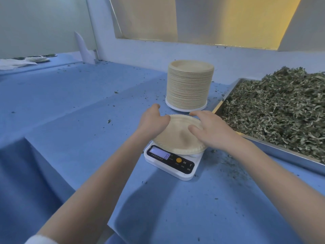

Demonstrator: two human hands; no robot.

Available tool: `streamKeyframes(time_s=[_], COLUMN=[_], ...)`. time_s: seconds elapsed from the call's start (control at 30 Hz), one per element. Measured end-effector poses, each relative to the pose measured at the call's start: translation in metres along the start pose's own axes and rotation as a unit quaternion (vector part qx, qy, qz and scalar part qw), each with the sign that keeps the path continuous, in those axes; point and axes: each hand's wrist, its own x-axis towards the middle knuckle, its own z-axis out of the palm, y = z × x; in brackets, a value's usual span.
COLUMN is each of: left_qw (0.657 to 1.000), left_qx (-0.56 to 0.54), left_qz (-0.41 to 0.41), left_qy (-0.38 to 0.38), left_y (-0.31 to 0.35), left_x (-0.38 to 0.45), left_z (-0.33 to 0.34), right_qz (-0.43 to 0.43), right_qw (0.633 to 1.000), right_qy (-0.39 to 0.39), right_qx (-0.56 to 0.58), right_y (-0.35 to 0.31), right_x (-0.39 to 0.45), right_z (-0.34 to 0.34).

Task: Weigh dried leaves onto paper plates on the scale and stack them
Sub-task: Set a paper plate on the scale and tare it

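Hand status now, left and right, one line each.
Left hand: open, fingers at the left rim of the paper plate on the scale.
Right hand: open, resting flat on the same plate, gripping nothing.

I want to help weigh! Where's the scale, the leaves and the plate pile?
scale [182, 170]: head view, white front edge.
dried leaves [274, 110]: head view, middle of heap.
plate stack [189, 88]: head view, ribbed side.
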Motion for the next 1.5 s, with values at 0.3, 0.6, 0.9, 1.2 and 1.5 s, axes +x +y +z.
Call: streamKeyframes(time_s=[0.3, 0.6, 0.9, 1.2, 1.5], left_qw=[0.992, 0.992, 0.990, 0.993, 0.992], left_qx=[0.056, -0.008, -0.011, -0.032, -0.066], left_qz=[0.115, 0.086, 0.033, -0.017, -0.045], left_qy=[0.010, 0.091, 0.137, 0.112, 0.097], left_y=[0.014, 0.019, 0.002, -0.015, -0.015], left_x=[-0.023, -0.034, -0.027, -0.016, -0.019], left_z=[-0.018, -0.006, -0.008, -0.006, 0.002], right_qz=[-0.059, -0.063, -0.044, -0.036, 0.036], right_qw=[0.995, 0.991, 0.994, 0.994, 0.974], right_qy=[-0.081, -0.086, -0.045, -0.090, -0.165], right_qx=[0.024, -0.085, -0.087, -0.054, -0.150], right_y=[-0.009, 0.005, 0.004, 0.004, -0.014], right_x=[-0.025, -0.039, -0.038, -0.034, -0.010], right_z=[-0.012, -0.004, 0.007, 0.013, 0.009])
